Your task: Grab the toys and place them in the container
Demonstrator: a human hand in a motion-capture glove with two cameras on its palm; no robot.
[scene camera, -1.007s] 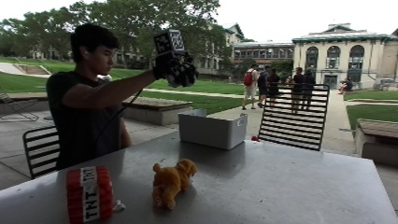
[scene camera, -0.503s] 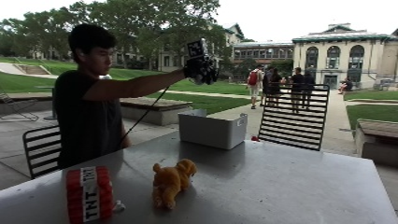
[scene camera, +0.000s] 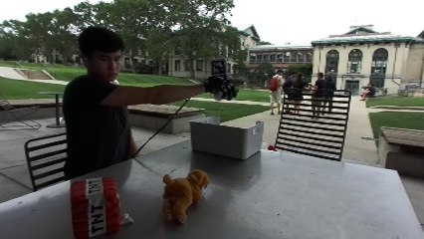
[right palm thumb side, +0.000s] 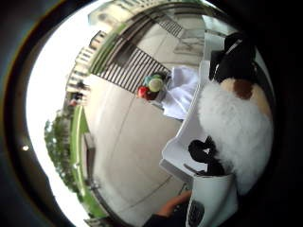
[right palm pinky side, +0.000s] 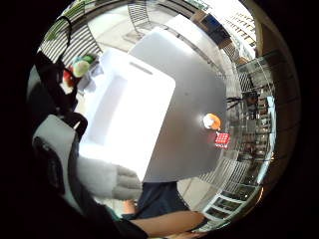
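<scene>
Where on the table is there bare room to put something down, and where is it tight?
Bare table stretches between the white container and the near edge, right of the yellow dog toy. The near left corner is crowded: the red TNT toy lies close beside the dog. The gloved right hand, holding a white plush toy, is above the container.

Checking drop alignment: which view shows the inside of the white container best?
The little finger side palm view: it looks straight down into the white container from above, showing its floor and walls. The outside view shows only its outer walls and rim on the table. The thumb side palm view catches just one edge.
</scene>
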